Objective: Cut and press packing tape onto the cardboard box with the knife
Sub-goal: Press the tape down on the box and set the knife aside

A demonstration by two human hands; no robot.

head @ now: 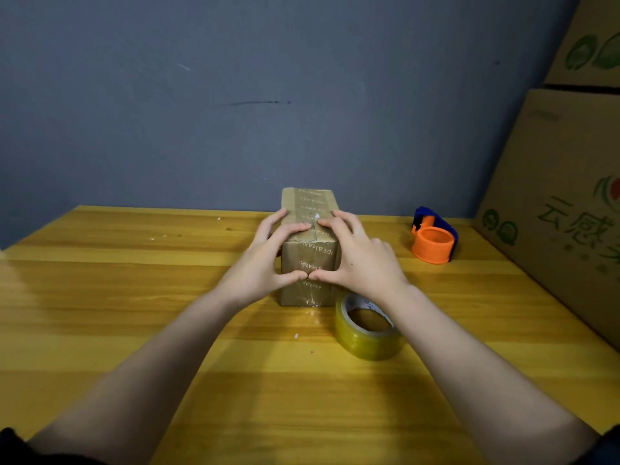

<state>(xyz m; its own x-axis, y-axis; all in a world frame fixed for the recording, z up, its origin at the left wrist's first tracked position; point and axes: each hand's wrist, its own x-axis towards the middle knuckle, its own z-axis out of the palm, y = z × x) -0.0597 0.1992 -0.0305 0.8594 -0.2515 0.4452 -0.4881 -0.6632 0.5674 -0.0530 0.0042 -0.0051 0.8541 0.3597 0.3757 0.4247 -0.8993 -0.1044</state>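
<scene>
A small cardboard box (310, 203) stands on the wooden table (134, 297), with printed clear tape running over its top and down its near face. My left hand (265, 260) and my right hand (359, 260) lie on the box's near end. The fingers of both rest flat on the top, and the two thumbs press the tape on the near face, tips almost meeting. A yellowish tape roll (367, 327) lies flat just right of the box's near corner, under my right wrist. No knife is visible.
An orange and blue tape dispenser (432, 238) sits at the back right of the table. Large printed cardboard cartons (563, 203) are stacked along the right edge. A grey-blue wall stands behind the table.
</scene>
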